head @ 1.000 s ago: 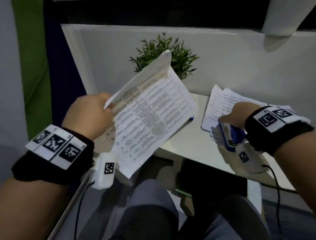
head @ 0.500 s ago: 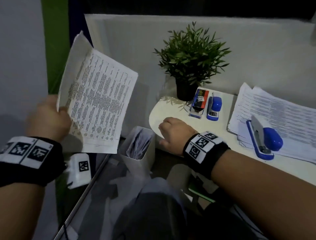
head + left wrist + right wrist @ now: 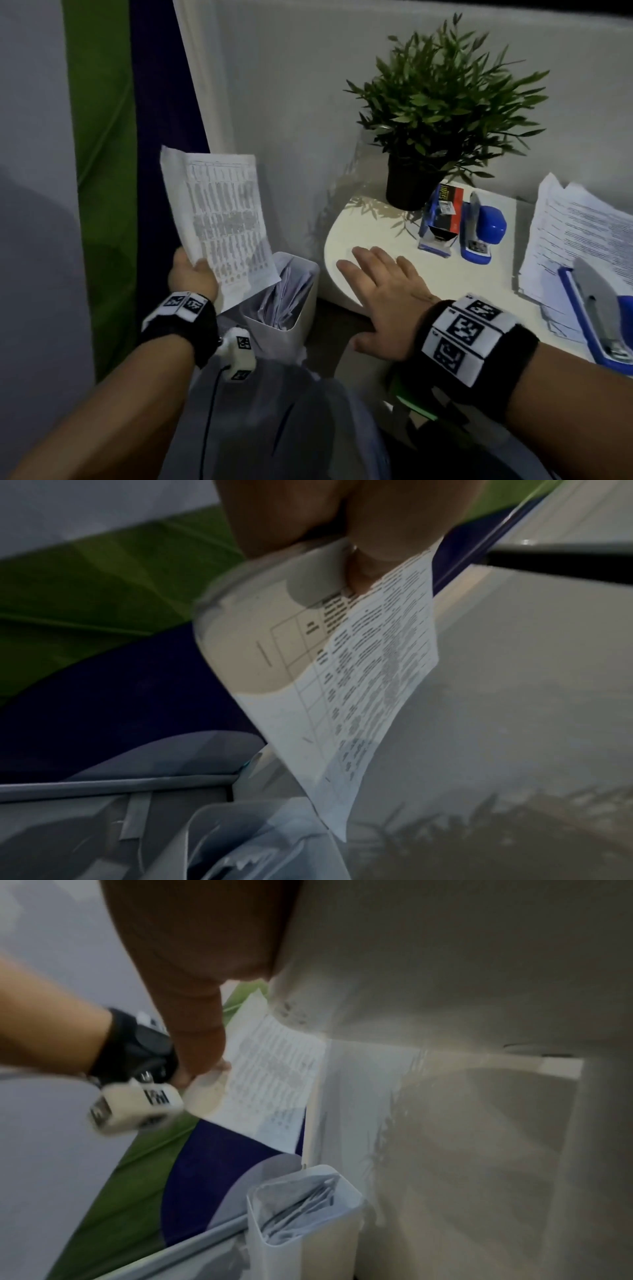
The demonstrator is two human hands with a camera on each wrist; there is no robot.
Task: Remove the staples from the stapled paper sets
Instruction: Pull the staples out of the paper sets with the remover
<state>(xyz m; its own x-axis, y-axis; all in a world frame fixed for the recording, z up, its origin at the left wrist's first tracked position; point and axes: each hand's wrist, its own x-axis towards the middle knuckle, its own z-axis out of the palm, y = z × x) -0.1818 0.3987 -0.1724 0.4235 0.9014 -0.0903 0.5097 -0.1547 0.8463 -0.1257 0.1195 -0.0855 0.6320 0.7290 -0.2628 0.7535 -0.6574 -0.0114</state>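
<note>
**Left hand holds a printed sheet above a paper-filled bin; right hand flat at the table edge**

Head view: the left hand (image 3: 191, 274) grips the lower corner of a printed sheet (image 3: 222, 219), held upright just above a white bin (image 3: 301, 308) that stands on the floor beside the table (image 3: 370, 233). The right hand (image 3: 383, 301) lies palm down at the table's rounded edge, fingers straight and slightly spread, holding nothing. Only this view shows the tabletop: a potted plant (image 3: 442, 113), a staple box (image 3: 442, 219) touching a small blue stapler (image 3: 483, 233), a paper stack (image 3: 582, 236) at the right, and a larger blue stapler (image 3: 596, 308) lying on that stack.

Left wrist view: fingers and thumb pinch the sheet (image 3: 359, 669); two layers show, the front one curling away from a ruled page behind. Whether a staple joins them cannot be told.

Right wrist view: taken from below the table edge, it shows the bin (image 3: 308, 1226) from the side and above. Its contents are loose, crumpled sheets (image 3: 301, 1202) standing on edge, filling it nearly to the rim.
</note>
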